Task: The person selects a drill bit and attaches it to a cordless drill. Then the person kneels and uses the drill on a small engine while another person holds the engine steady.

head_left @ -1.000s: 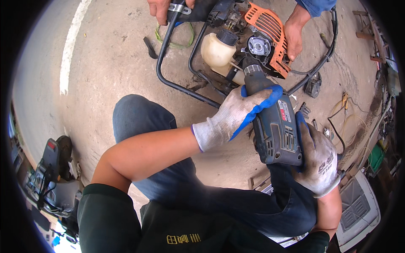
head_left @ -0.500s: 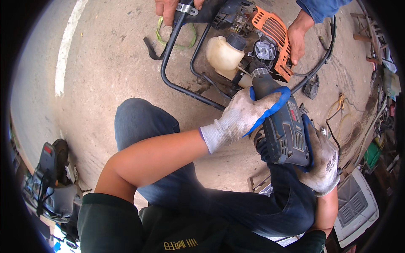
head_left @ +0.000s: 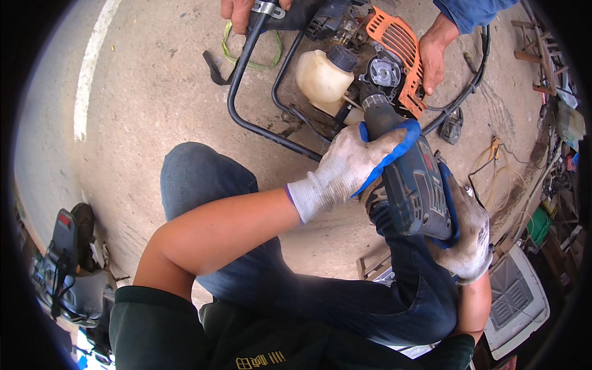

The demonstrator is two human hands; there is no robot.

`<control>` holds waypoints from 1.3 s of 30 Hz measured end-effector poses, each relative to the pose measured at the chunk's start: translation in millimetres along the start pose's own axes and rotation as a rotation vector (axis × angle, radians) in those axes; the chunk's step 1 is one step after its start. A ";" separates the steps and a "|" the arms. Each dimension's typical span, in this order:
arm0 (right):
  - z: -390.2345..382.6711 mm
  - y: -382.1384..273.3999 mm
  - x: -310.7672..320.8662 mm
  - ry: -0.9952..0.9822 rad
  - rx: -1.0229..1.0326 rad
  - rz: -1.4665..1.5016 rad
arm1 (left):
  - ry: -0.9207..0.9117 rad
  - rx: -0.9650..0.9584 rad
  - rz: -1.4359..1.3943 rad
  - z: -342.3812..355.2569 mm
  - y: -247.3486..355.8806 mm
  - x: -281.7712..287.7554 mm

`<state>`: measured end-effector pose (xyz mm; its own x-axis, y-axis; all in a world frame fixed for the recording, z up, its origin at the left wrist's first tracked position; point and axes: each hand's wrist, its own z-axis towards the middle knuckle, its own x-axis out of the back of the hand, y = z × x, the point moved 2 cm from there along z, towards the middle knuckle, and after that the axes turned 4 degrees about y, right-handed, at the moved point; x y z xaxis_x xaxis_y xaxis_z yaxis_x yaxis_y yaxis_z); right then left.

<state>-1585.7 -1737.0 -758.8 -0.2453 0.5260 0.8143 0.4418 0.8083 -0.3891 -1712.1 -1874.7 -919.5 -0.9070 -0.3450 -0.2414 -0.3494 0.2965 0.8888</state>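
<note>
A dark blue-grey power drill [head_left: 413, 191] slants up and away from me, its chuck end against the small engine [head_left: 383, 72]. My left hand [head_left: 370, 153], in a white work glove with blue palm, wraps round the front of the drill body. At the rear, my gloved right hand [head_left: 464, 225] grips the handle, its fingers partly hidden behind the tool. An orange slotted cover [head_left: 398, 49] and a whitish fuel tank [head_left: 322, 79] with a black cap belong to the engine. Another person's hand [head_left: 433, 57] steadies the orange cover; their other hand [head_left: 237, 13] holds the frame.
A bent black tube frame [head_left: 237, 105] runs left of the engine. A green strap [head_left: 276, 52] lies on the concrete floor. At right are a black hose [head_left: 475, 80], a stool [head_left: 533, 46] and a grey plastic panel [head_left: 518, 302]. A scooter [head_left: 74, 271] stands at lower left.
The view has shifted slightly, so most things sit a little farther left. Both my hands keep their hold on the drill, and its chuck stays at the engine.
</note>
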 end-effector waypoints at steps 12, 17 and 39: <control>-4.1 2.4 -9.0 0.065 0.089 0.007 | 0.047 -0.120 0.550 -9.0 -5.4 8.2; -9.2 7.7 -14.3 0.045 0.059 0.011 | 0.001 -0.001 0.626 -10.0 -3.1 12.2; -15.0 24.0 -23.1 0.047 -0.077 0.114 | 0.241 0.014 -0.447 3.7 3.3 -11.7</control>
<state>-1556.5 -1733.7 -780.4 -0.1493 0.5991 0.7866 0.5302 0.7200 -0.4477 -1703.6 -1866.3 -915.1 -0.5885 -0.6364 -0.4987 -0.6957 0.0844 0.7133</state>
